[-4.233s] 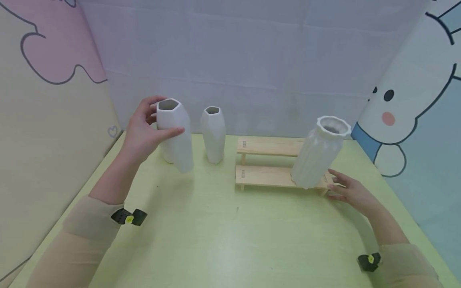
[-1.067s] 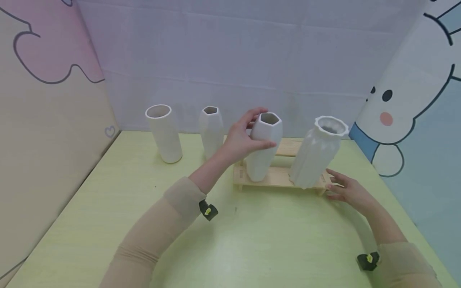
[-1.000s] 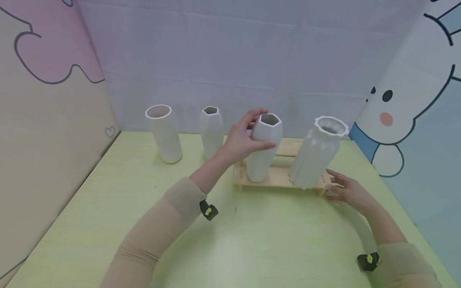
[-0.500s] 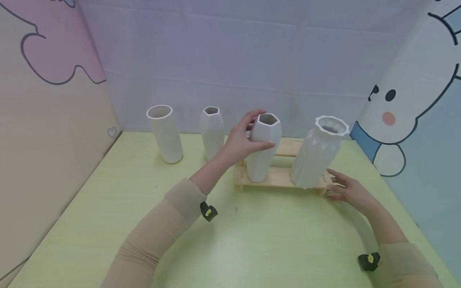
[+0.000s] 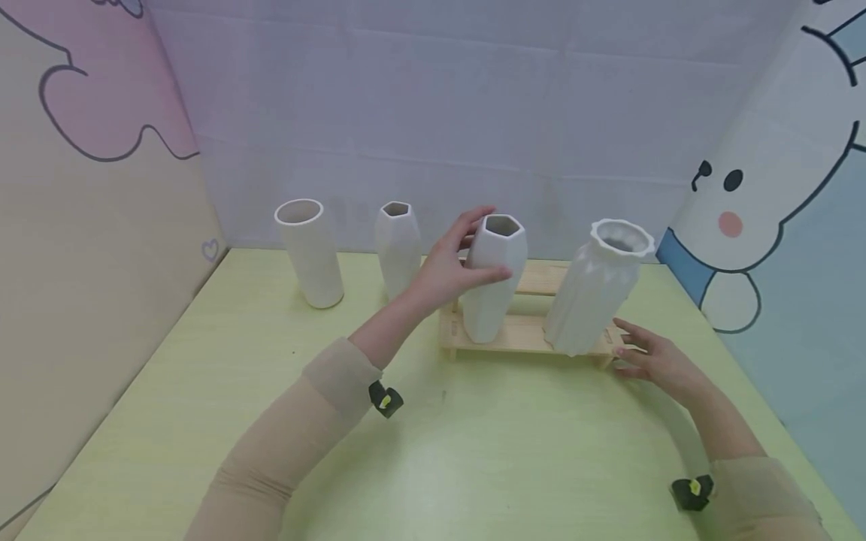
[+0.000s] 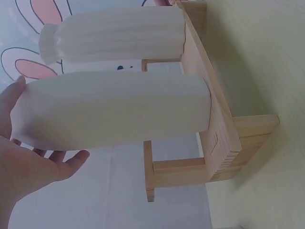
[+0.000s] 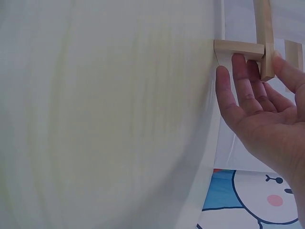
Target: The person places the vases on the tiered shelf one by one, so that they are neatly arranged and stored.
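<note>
My left hand (image 5: 449, 267) is curled round the upper part of a white faceted vase (image 5: 490, 300), thumb in front and fingers behind. This vase (image 6: 119, 109) stands on the lower step of a two-tier wooden shelf (image 5: 521, 342); in the left wrist view its base meets the board. My right hand (image 5: 659, 364) grips the shelf's right end, and in the right wrist view thumb and fingers lie on either side of the board end (image 7: 268, 67). A white ribbed vase with a wavy rim (image 5: 595, 293) stands on the same step, to the right.
At the back left of the pale green table (image 5: 473, 451) stand a white cylindrical vase (image 5: 311, 259) and a slim faceted vase (image 5: 398, 248), partly behind my left forearm. The shelf's upper step (image 5: 541, 276) lies behind the two vases. Walls border the table's back and sides.
Since the oldest frame, my left hand has carried the faceted vase from the left onto the shelf's lower step. In the last second it barely moves. My right hand has stayed at the shelf end.
</note>
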A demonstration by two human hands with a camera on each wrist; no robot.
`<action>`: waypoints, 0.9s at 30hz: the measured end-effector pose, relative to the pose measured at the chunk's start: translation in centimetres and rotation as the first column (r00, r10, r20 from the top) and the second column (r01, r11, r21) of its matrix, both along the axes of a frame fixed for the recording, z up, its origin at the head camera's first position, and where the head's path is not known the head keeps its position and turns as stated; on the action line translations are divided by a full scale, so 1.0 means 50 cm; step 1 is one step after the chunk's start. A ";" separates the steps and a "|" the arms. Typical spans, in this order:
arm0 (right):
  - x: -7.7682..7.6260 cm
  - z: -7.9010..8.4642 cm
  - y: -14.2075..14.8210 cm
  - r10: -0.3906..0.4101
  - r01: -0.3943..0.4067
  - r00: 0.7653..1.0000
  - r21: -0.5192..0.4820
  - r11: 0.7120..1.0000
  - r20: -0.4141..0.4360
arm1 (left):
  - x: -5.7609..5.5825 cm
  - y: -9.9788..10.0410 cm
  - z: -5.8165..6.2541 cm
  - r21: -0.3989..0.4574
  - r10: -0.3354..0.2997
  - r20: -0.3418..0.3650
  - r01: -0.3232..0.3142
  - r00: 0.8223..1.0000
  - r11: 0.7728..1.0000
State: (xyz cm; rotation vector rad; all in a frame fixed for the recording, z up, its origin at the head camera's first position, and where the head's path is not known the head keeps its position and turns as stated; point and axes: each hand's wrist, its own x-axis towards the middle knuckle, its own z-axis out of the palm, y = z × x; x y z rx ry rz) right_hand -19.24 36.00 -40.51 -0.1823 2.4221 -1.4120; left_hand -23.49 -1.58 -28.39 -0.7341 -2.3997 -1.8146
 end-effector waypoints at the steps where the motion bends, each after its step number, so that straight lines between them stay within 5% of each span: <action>1: -0.001 0.000 0.000 -0.002 0.002 1.000 -0.003 1.000 0.001 | 0.000 -0.003 0.001 0.001 -0.009 0.003 0.009 1.000 1.000; 13: -0.002 0.005 -0.002 -0.012 0.012 1.000 0.000 1.000 0.000 | -0.008 -0.054 0.021 -0.090 -0.052 -0.052 0.047 0.997 0.995; 23: 0.000 0.007 0.003 -0.013 0.013 1.000 0.000 1.000 0.000 | -0.004 -0.105 0.049 -0.149 0.022 -0.087 -0.034 0.996 0.988; 27: -0.001 0.005 0.005 -0.017 0.017 1.000 -0.007 1.000 0.003 | -0.022 -0.125 0.047 -0.162 0.049 -0.126 -0.070 0.991 0.984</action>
